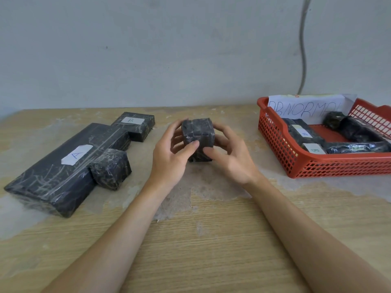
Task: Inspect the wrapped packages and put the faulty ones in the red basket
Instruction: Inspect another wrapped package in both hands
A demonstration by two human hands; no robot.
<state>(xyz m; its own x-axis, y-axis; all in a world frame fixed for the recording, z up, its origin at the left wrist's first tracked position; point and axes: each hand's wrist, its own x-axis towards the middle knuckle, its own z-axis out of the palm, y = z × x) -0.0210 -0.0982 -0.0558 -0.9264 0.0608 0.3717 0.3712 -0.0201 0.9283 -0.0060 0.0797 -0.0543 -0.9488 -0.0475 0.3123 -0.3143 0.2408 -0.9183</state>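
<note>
Near table (211, 250) open — I can pass freely | centre: gripped package (198, 134) blocks | left: long package (63, 166), cube package (110, 168) just beside it | right: bare strip, then red basket (296, 163) wall

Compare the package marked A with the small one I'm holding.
Package A is long and flat; the held package is small and cube-like. A lies on the table, white label showing; the held one is gripped by left hand and right hand, no label visible. Both are black, film-wrapped.
</note>
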